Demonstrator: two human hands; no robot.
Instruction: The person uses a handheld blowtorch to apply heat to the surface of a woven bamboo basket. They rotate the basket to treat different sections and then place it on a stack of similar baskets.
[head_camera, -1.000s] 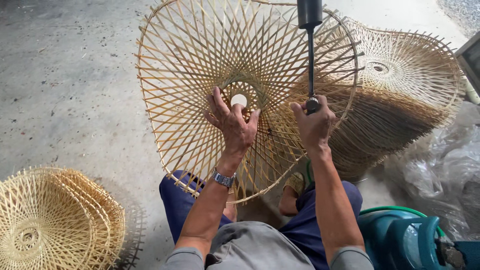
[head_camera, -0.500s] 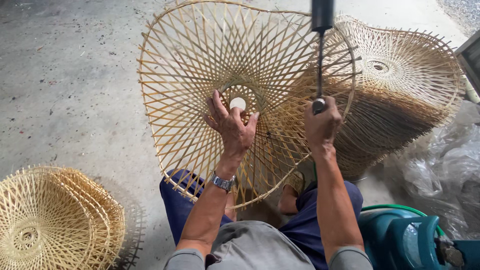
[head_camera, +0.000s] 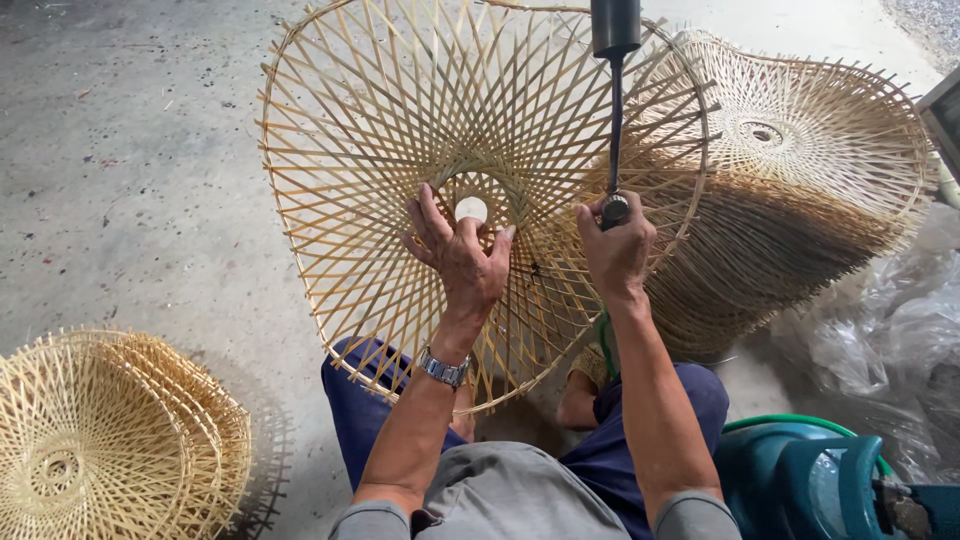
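Observation:
A large open-weave bamboo shade (head_camera: 400, 150) stands tilted in front of me, its round centre hole facing me. My left hand (head_camera: 460, 255) presses against the weave just below that hole, fingers spread, a metal watch on the wrist. My right hand (head_camera: 615, 250) is closed around the base of a long dark torch-like tool (head_camera: 615, 110), whose thin shaft rises to a black cylindrical head near the top edge. The tool stands upright against the right part of the woven frame.
A tall stack of finished woven shades (head_camera: 790, 200) lies at the right. A smaller stack (head_camera: 100, 440) sits at the lower left on the concrete floor. A teal gas cylinder (head_camera: 800, 480) with a green hose stands beside my right knee, and crumpled clear plastic (head_camera: 890, 340) lies beyond it.
The woven shade has turned and shifted slightly between my hands. My right hand with the tool has edged to the right; my left hand stays at the centre hole.

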